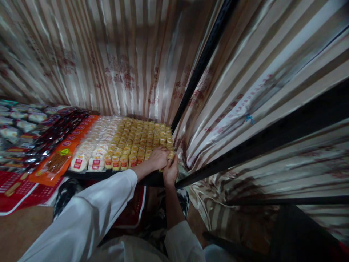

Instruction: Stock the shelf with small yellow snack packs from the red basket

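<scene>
Over the head camera I see my left hand point(159, 158) and right hand point(171, 172) bunched around a yellow packet point(171, 155) at the near right corner of the yellow rows point(139, 140); fingers are curled, but their tips are hidden, so I cannot tell whether either grips it. My hands cover part of the front row, dark packs point(58, 131) blur leftward, and the red basket point(19, 185) is cut off by the frame

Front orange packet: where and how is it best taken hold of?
Probably pinch the orange packet by its near edge, coming from the front: it looks flat, and that edge seems to jut past the front of the shelf.
</scene>
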`<action>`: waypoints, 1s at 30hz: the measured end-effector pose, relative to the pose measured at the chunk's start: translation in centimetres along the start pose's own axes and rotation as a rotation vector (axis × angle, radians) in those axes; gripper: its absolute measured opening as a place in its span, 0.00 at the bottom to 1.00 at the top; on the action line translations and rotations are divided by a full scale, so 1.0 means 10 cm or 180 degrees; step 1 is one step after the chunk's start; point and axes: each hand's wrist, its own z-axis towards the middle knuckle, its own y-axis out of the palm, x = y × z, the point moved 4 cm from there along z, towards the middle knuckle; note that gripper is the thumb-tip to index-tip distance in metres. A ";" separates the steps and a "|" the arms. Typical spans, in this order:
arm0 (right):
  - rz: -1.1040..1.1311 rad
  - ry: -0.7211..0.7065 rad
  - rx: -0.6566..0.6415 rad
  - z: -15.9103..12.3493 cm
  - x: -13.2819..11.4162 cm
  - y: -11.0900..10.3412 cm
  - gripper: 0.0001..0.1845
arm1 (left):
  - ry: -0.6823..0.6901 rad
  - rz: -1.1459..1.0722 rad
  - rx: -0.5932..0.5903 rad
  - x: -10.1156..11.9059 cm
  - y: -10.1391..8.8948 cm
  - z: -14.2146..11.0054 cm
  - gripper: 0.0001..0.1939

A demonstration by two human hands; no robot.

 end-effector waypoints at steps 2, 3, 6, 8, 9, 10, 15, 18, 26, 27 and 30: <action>0.0030 -0.0013 -0.0023 -0.01 0.01 0.01 0.29 | -0.0016 0.0056 0.0011 0.00 0.01 0.00 0.14; 0.0071 -0.0020 -0.0006 -0.01 0.02 0.00 0.29 | -0.0032 0.0063 0.0025 0.00 0.02 0.00 0.14; 0.0247 -0.0092 0.0157 -0.01 0.04 -0.02 0.27 | -0.0033 -0.0092 0.0160 -0.01 0.04 0.00 0.14; 0.0313 -0.0202 0.0355 -0.01 0.01 -0.07 0.25 | -0.0003 -0.0314 0.0304 0.00 0.04 -0.01 0.15; 0.0319 -0.0276 0.0464 -0.01 -0.02 -0.10 0.24 | -0.0017 -0.0446 0.0385 0.01 0.03 -0.02 0.16; 0.0313 -0.0362 0.0564 -0.02 -0.06 -0.14 0.24 | -0.0071 -0.0593 0.0467 0.01 0.02 -0.03 0.17; 0.0201 -0.0858 0.0768 -0.11 -0.36 -0.31 0.20 | -0.0707 -0.1791 0.0836 -0.02 0.02 -0.05 0.16; 0.0104 -0.1152 0.0662 -0.19 -0.51 -0.36 0.19 | -0.1054 -0.2457 0.1002 -0.07 0.05 -0.07 0.16; 0.0575 -0.0837 0.0414 -0.31 -0.49 -0.47 0.20 | -0.1295 -0.3693 0.0922 -0.19 0.01 -0.22 0.16; 0.0739 -0.0632 0.0298 -0.31 -0.46 -0.45 0.22 | -0.1274 -0.3781 0.0907 -0.20 -0.01 -0.24 0.16; 0.1519 0.0055 -0.0095 -0.32 -0.34 -0.36 0.28 | -0.1214 -0.3980 0.0899 -0.22 -0.08 -0.29 0.15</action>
